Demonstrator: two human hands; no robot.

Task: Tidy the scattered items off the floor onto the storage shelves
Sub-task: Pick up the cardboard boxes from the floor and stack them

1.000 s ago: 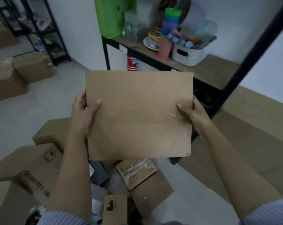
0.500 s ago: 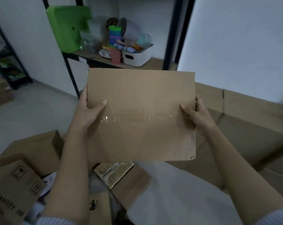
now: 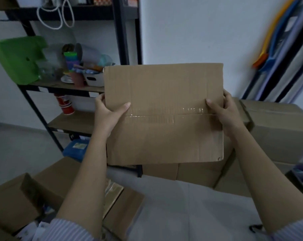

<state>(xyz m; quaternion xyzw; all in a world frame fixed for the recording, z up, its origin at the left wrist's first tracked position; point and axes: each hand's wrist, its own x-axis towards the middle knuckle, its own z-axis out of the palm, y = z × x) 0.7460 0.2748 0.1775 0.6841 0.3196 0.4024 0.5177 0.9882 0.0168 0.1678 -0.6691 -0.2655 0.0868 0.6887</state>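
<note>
At twelve o'clock, flattened cardboard box (image 3: 163, 113), gripped by left hand (image 3: 107, 114) and right hand (image 3: 224, 111), now raised before shelving unit (image 3: 74, 88), awaiting stowage.

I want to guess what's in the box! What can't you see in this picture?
Head view only:
- Cardboard box contents: taped shut, held by left hand and right hand.
- White bin: partly hidden behind the box.
- Orange and blue poles: blurred, cut off by the top edge.
</note>
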